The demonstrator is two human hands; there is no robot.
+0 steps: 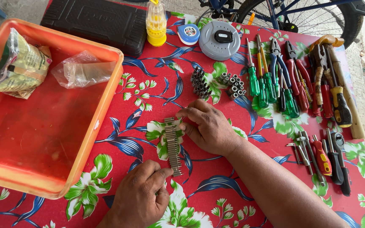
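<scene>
A row of small metal screwdriver bits (pixel 172 145) lies side by side on the red flowered tablecloth (pixel 148 63), running away from me. My left hand (pixel 142 196) is curled into a loose fist at the near end of the row, with its thumb tip against the last bits. At the far end, my right hand (pixel 210 126) has its bent fingertips pinched on the top bits. Two clusters of metal sockets (pixel 201 82) (pixel 232 85) stand upright just beyond the right hand.
An orange plastic tray (pixel 102 122) at left holds two plastic bags (pixel 20 63). Screwdrivers (pixel 267 84), pliers (pixel 296 71) and other hand tools (pixel 322 156) lie at right. A black case (pixel 98 21), yellow bit holder (pixel 156 25), tape measures (pixel 219 40) and a bicycle (pixel 300 12) are behind.
</scene>
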